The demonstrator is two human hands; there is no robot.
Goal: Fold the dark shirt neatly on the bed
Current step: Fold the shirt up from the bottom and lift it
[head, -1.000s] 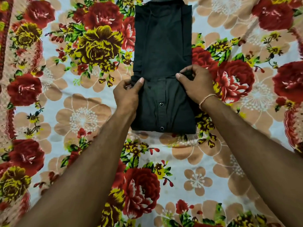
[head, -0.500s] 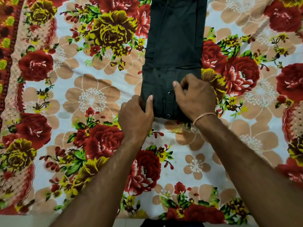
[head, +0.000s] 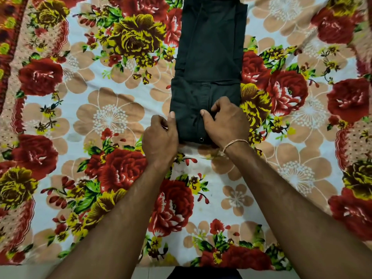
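Partly, hands [head: 193, 129] cover the dark shirt's [head: 209, 57] near fold.

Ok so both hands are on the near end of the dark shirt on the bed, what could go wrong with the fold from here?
1. The left hand pinches only the near left corner while the right hand sits further in on the dark shirt; an uneven lift could skew the fold.
2. The layered side edges of the strip could slide apart when the end is raised.
3. The floral bedsheet looks soft, so it may wrinkle and drag the fabric.
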